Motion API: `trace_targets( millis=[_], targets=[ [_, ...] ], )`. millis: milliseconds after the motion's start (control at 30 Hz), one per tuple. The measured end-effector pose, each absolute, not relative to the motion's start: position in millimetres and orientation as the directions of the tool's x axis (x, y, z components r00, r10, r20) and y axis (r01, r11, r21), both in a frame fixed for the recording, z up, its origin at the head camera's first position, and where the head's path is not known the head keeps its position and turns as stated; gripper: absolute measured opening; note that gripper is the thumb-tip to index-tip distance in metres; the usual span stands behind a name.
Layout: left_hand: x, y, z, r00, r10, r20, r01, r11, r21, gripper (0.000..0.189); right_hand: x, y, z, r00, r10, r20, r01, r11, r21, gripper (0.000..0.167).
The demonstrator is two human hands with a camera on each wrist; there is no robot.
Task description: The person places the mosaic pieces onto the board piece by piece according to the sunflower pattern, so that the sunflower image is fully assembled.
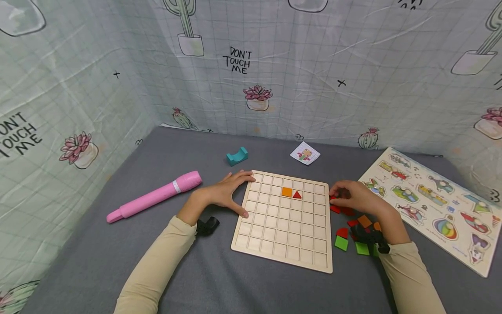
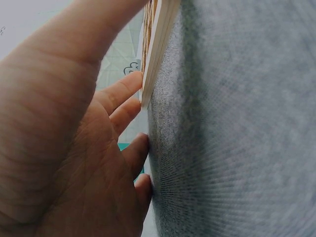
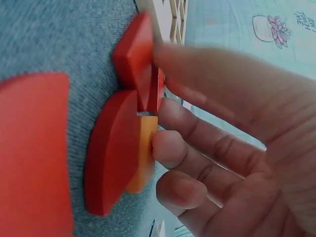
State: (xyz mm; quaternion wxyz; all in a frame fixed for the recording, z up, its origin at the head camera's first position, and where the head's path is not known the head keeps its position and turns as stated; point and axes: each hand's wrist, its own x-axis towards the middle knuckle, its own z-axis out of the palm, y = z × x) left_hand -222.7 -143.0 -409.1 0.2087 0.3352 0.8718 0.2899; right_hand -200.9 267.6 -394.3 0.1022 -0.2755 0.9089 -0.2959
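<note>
My left hand (image 1: 225, 192) lies with spread fingers along the left edge of a pale wooden grid board (image 1: 274, 240). Its thumb touches the rim lower down, and the other fingers reach the top left corner. In the board's grid sit an orange square tile (image 1: 287, 192) and a red triangle tile (image 1: 297, 195). To the right of the board, my right hand (image 1: 354, 196) has its thumb and index finger at a red tile (image 3: 133, 57), which they appear to pinch. Beside those fingertips lie a rounded red tile (image 3: 111, 153) and an orange tile (image 3: 144, 153).
Green tiles (image 1: 341, 243) and more red and orange tiles lie under the right wrist. A picture puzzle board (image 1: 427, 205) is at the right. Behind the grid board are a pattern card (image 1: 305, 153) and a teal curved block (image 1: 237, 156). A pink tube (image 1: 157, 196) lies left.
</note>
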Motion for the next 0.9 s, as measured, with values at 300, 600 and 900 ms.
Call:
trace_targets(
  millis=[300,600,900],
  targets=[
    [-221.7,-143.4,-407.8,-0.685,0.711,-0.161,0.469,0.598,0.650,0.096,-201.1,264.8,-393.1,-0.832,-0.554,0.023,-0.467,0.678,-0.568,0.016],
    [-222.8,-142.5,-408.2,-0.685,0.708,-0.172,0.458,0.602,0.654,0.095,-200.2,264.4,-394.3,-0.836,-0.547,0.032,-0.466,0.678,-0.569,0.013],
    [-223.0,-143.0,-409.2,-0.686,0.708,-0.167,0.465,0.604,0.647,0.096,-200.5,264.0,-391.5,-0.841,-0.540,-0.009,-0.440,0.694,-0.570,0.018]
  ],
)
